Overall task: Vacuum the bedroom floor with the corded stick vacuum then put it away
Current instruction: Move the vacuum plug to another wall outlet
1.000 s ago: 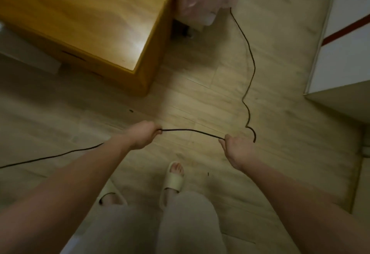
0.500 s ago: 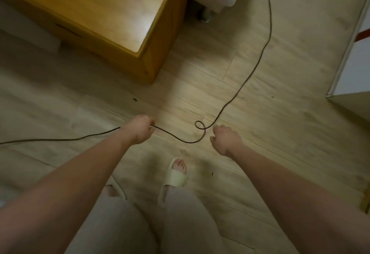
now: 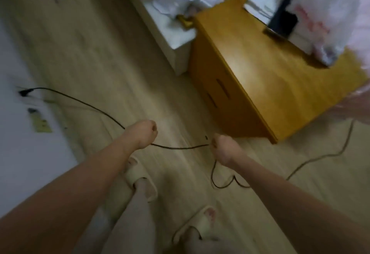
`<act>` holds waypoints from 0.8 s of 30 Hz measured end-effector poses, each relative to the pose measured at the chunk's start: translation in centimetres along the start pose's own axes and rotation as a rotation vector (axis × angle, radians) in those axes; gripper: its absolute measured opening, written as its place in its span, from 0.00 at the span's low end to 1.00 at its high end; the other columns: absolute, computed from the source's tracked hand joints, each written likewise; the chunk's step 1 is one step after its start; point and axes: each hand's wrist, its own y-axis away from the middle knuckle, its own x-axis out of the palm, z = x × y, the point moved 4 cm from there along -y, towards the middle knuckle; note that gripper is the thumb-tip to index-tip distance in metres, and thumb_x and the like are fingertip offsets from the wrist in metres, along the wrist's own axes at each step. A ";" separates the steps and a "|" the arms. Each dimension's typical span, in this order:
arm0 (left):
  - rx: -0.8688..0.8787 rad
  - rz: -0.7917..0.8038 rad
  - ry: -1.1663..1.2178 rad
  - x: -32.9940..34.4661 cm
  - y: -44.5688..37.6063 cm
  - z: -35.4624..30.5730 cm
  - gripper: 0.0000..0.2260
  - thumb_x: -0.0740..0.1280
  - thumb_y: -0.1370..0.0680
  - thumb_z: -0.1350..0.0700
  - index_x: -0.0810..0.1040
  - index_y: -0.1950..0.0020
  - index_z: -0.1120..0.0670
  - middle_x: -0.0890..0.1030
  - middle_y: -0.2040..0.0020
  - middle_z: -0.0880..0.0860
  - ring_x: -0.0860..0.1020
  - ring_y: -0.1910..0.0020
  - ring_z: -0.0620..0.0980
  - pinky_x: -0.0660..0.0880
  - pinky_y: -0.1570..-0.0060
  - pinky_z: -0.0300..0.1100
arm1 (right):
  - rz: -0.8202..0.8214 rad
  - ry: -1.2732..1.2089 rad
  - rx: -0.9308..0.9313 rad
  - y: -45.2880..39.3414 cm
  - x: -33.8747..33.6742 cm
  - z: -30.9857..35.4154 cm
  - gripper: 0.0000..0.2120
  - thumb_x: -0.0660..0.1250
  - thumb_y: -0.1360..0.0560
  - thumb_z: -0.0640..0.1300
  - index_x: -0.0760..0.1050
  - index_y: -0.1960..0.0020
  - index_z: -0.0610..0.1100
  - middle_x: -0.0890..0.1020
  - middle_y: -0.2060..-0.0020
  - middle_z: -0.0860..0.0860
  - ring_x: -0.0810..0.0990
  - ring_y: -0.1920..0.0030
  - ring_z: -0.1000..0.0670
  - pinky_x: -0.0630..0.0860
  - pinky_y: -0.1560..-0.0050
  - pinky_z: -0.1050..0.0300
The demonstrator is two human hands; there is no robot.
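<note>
Cord (image 3: 180, 148), thin and dark, strung between both fists above the wooden floor (image 3: 104, 53): left hand (image 3: 144, 133) clenched round it, right hand (image 3: 222, 147) clenched round it too. From the left fist, running back to a plug (image 3: 25, 92) at the white wall (image 3: 18, 153); from the right, dropping in a loop (image 3: 220, 185) and trailing off past the yellow wooden cabinet (image 3: 270, 85). Beige slippers (image 3: 140, 179) on both feet below, blurred throughout.

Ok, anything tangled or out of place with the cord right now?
Nothing tangled. The thin black power cord runs between the left hand and right hand, with one loose loop on the pale wood floor below the right hand. It looks plugged in at the wall.
</note>
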 end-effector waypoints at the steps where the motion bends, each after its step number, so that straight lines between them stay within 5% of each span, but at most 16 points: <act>1: -0.026 -0.023 0.034 -1.7 0.1 2.6 0.12 0.59 0.20 0.53 0.78 0.42 0.55 0.81 0.43 0.56 0.78 0.45 0.55 0.75 0.47 0.45 | 0.005 0.020 -0.038 -0.8 -0.8 3.2 0.07 0.56 0.19 0.43 0.72 0.50 0.42 0.78 0.55 0.45 0.77 0.56 0.46 0.75 0.58 0.52; 8: -0.241 -0.125 0.318 -9.8 1.0 21.4 0.13 0.57 0.18 0.54 0.78 0.43 0.59 0.80 0.45 0.58 0.78 0.47 0.56 0.76 0.46 0.48 | 0.031 0.143 -0.286 -8.5 -3.3 27.1 0.11 0.56 0.19 0.47 0.73 0.47 0.41 0.79 0.53 0.45 0.79 0.54 0.44 0.76 0.56 0.51; 14: -0.361 -0.176 0.419 -12.6 1.6 31.2 0.12 0.57 0.18 0.54 0.77 0.45 0.58 0.79 0.46 0.57 0.77 0.47 0.55 0.75 0.45 0.48 | 0.059 0.235 -0.432 -12.2 -1.2 40.5 0.11 0.56 0.20 0.46 0.73 0.48 0.40 0.80 0.54 0.44 0.77 0.57 0.45 0.72 0.59 0.54; 18: -0.377 -0.175 0.434 -13.1 1.7 33.9 0.13 0.56 0.18 0.54 0.77 0.42 0.59 0.79 0.44 0.57 0.77 0.46 0.54 0.75 0.47 0.45 | 0.074 0.247 -0.486 -12.8 0.4 45.0 0.11 0.57 0.19 0.45 0.73 0.48 0.39 0.78 0.56 0.46 0.76 0.58 0.46 0.70 0.60 0.56; 24: -0.351 -0.114 0.328 -15.3 4.4 31.1 0.14 0.56 0.17 0.53 0.76 0.39 0.59 0.78 0.43 0.56 0.76 0.45 0.54 0.72 0.50 0.43 | 0.118 0.291 -0.468 -8.1 -0.5 43.0 0.11 0.57 0.19 0.46 0.73 0.47 0.40 0.79 0.54 0.45 0.76 0.57 0.46 0.70 0.60 0.56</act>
